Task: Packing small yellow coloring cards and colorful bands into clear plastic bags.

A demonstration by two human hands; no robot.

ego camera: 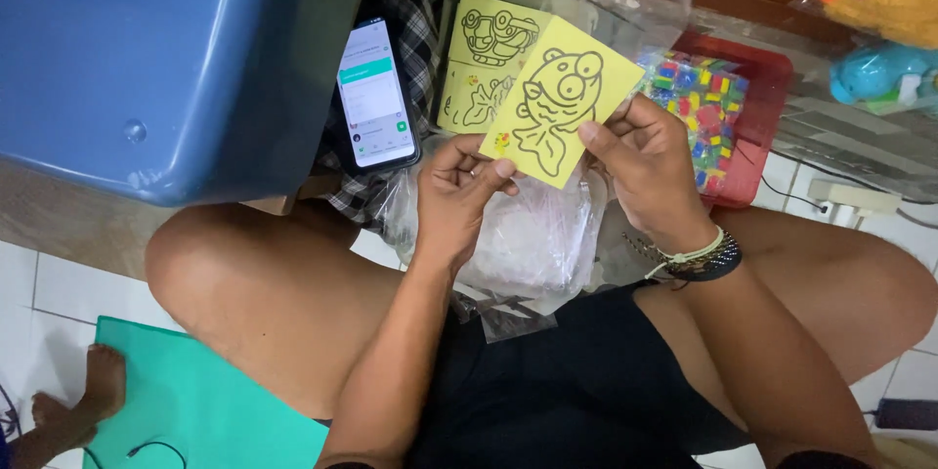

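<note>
The person is sitting cross-legged on the floor, and a pile of clear bags (532, 234) is resting in the lap. Above it, the left hand (454, 195) is pinching the lower corner of a yellow fish card (559, 103) between thumb and fingertips, while the right hand (640, 161) is gripping its right edge. Both hands are closed on the card, and it is hanging in the air over the bags.

The grip looks light, so the card could be slipping or bending at a corner. Beyond it, more yellow cards (479, 63) are lying loosely stacked, and a phone (374, 96) is lying beside them; a careless reach could be knocking either. Farther off, a red tray (757, 88) of coloured pieces (699, 98) could be spilling if bumped.
</note>
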